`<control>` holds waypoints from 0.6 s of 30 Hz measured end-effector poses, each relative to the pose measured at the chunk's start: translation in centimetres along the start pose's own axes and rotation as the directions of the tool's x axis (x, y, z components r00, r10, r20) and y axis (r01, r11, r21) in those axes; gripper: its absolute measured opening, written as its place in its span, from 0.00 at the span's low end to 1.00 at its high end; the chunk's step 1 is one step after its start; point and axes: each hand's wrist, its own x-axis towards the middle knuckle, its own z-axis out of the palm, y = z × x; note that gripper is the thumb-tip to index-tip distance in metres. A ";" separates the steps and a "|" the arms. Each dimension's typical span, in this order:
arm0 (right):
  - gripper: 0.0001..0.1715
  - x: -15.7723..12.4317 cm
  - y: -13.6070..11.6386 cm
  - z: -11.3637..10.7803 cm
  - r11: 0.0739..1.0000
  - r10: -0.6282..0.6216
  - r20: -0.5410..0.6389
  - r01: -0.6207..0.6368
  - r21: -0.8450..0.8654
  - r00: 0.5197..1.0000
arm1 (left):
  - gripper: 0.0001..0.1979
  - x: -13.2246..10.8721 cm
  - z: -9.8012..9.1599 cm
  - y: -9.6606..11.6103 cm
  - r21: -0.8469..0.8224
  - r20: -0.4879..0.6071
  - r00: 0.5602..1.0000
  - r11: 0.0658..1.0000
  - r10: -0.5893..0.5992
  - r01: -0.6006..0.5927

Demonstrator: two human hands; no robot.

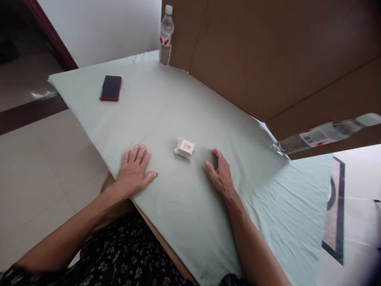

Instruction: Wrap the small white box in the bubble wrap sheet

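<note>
A small white packet in clear wrapping with a red print [185, 148] lies on the pale green cloth [166, 214] that covers the table. To its left, my left hand [133, 171] rests flat on the cloth near the table edge, fingers spread and holding nothing. My right hand [220, 172] stands on its side just right of the packet, apart from it. Its thumb and fingers are parted, with nothing between them.
A phone with a red case [110, 88] lies at the far left. One water bottle [166, 37] stands at the back corner, another water bottle [321, 135] at the right. Both are beside a tall brown cardboard panel [253, 51] along the far side.
</note>
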 end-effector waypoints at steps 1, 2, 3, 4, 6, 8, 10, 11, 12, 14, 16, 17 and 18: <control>0.44 -0.8 0.3 -0.1 0.999 -0.024 0.010 0.024 -0.040 1.000 | 0.37 -1.5 0.1 -0.5 0.012 -0.014 1.000 1.000 -0.005 0.006; 0.44 -1.6 0.5 -0.2 0.996 -0.056 0.021 0.057 -0.070 0.998 | 0.38 -3.0 0.3 -1.0 0.021 -0.034 0.999 1.000 -0.014 0.014; 0.43 -2.3 0.6 -0.3 0.992 -0.084 0.034 0.086 -0.089 0.996 | 0.39 -4.5 0.3 -1.5 0.028 -0.057 0.998 0.999 -0.023 0.024; 0.42 -3.0 0.5 -0.3 0.989 -0.101 0.047 0.105 -0.099 0.994 | 0.40 -5.7 0.1 -1.9 0.035 -0.083 0.996 0.999 -0.031 0.034; 0.40 -3.9 0.2 -0.4 0.990 -0.103 0.067 0.109 -0.092 0.992 | 0.41 -7.5 -1.1 -2.6 0.050 -0.097 0.994 0.997 -0.045 0.050; 0.37 -4.2 -0.1 -0.6 0.996 -0.069 0.060 0.072 -0.059 0.996 | 0.38 -7.6 -3.3 -3.0 0.052 -0.054 0.998 0.998 -0.032 0.035; 0.35 -3.7 -0.4 -0.9 1.000 -0.026 0.034 0.026 -0.014 0.999 | 0.31 -6.1 -5.9 -2.8 0.020 -0.026 0.999 0.999 -0.025 0.025; 0.34 -3.4 -0.7 -1.0 1.000 -0.014 0.017 0.014 0.008 1.000 | 0.29 -4.8 -7.1 -2.5 -0.006 -0.066 0.997 1.000 -0.029 0.028; 0.35 -2.9 -1.0 -1.1 1.000 -0.013 0.001 0.013 0.027 1.000 | 0.27 -3.1 -8.0 -1.9 -0.048 -0.129 0.992 0.999 -0.012 0.006; 0.36 -1.9 -2.0 -1.2 0.997 -0.048 -0.027 0.049 0.056 0.999 | 0.23 0.8 -8.6 -0.3 -0.181 -0.249 0.968 0.981 0.022 -0.069; 0.39 -0.8 -3.1 -0.9 0.991 -0.106 -0.036 0.108 0.079 0.994 | 0.22 5.1 -7.5 1.5 -0.337 -0.330 0.944 0.936 -0.013 -0.105; 0.41 -0.2 -3.6 -0.7 0.986 -0.131 -0.032 0.134 0.094 0.991 | 0.23 7.1 -6.3 2.4 -0.412 -0.345 0.938 0.903 -0.030 -0.122; 0.44 0.5 -4.1 -0.4 0.982 -0.152 -0.023 0.153 0.112 0.988 | 0.24 8.9 -5.0 3.0 -0.473 -0.357 0.933 0.870 -0.043 -0.141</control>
